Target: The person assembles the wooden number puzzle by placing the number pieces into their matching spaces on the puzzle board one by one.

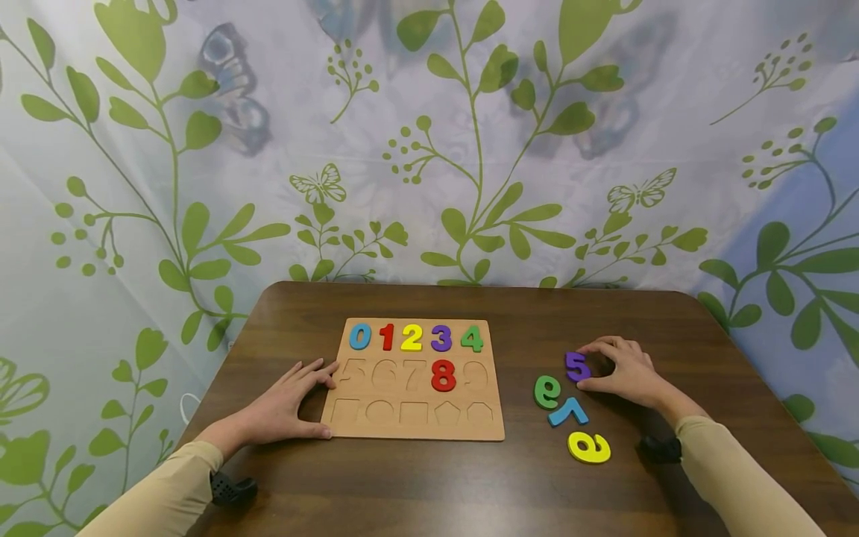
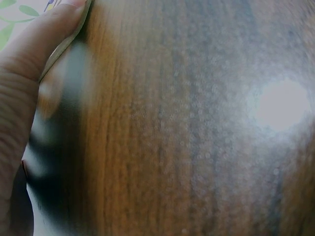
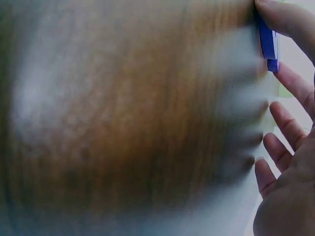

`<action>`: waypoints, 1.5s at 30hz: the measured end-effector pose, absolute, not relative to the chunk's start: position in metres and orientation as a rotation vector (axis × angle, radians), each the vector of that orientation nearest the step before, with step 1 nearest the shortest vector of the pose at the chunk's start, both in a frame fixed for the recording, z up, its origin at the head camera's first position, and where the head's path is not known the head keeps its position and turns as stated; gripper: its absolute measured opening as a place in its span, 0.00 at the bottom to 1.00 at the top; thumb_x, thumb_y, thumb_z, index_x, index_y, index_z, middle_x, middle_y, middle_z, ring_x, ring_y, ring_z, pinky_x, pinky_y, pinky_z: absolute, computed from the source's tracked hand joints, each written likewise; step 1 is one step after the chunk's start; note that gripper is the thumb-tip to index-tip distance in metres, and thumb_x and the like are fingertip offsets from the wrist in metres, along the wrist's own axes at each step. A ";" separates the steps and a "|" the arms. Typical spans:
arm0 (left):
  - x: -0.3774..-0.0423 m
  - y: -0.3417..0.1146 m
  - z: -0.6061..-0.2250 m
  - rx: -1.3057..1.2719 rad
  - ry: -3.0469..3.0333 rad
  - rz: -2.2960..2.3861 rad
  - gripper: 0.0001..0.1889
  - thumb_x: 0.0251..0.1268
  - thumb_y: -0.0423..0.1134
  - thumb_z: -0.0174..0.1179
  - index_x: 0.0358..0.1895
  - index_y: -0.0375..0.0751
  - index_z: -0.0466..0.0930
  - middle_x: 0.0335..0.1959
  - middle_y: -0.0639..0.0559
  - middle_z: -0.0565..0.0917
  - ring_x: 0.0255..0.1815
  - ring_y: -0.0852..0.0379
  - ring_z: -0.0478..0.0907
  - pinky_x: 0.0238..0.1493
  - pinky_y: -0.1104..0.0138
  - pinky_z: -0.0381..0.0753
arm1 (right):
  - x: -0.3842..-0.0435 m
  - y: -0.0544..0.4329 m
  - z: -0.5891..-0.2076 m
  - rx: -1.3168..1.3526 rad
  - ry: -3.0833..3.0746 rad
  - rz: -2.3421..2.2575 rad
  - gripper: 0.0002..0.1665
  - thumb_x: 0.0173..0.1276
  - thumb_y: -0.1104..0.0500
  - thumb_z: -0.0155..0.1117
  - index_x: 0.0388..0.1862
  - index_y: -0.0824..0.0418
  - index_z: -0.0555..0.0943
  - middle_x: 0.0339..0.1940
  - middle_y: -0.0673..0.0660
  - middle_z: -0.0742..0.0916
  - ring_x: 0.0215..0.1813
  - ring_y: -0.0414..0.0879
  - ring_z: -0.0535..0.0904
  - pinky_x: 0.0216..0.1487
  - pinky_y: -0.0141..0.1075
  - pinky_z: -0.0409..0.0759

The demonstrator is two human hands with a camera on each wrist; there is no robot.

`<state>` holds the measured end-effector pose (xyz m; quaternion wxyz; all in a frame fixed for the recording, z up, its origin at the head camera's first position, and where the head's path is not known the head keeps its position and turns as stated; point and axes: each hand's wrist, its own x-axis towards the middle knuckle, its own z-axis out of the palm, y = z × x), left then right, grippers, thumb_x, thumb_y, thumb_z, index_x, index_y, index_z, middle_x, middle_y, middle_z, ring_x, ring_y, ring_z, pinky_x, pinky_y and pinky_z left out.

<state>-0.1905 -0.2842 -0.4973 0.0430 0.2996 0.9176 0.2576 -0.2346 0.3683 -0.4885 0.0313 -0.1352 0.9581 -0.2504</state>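
Note:
My left hand [image 1: 287,403] rests at the left edge of a wooden number puzzle board [image 1: 416,429], fingers spread along that edge and thumb touching the lower left corner. In the left wrist view the thumb [image 2: 34,44] lies against the board's edge. At the right, my right hand [image 1: 624,373] pinches a purple number 5 [image 1: 577,366] between thumb and index finger. The right wrist view shows the purple piece [image 3: 268,42] edge-on between them, with the other fingers loosely bent. Set in the board are 0, 1, 2, 3, 4 and a red 8 [image 1: 443,375].
Near the right hand lie a green piece [image 1: 546,391] and a yellow piece [image 1: 589,447], each a 6 or 9, and a blue number 7 [image 1: 568,412]. Bare number and shape recesses show in the board. Behind the brown table [image 1: 416,492] hangs a leaf-patterned cloth [image 1: 376,149].

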 end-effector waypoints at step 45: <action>-0.190 -0.284 -0.495 0.914 2.800 0.777 0.36 0.51 0.69 0.72 0.57 0.55 0.73 0.80 0.49 0.62 0.81 0.37 0.52 0.77 0.37 0.44 | -0.258 0.236 -0.436 -0.815 3.063 -0.674 0.33 0.51 0.38 0.83 0.54 0.50 0.85 0.41 0.46 0.79 0.50 0.47 0.67 0.52 0.49 0.61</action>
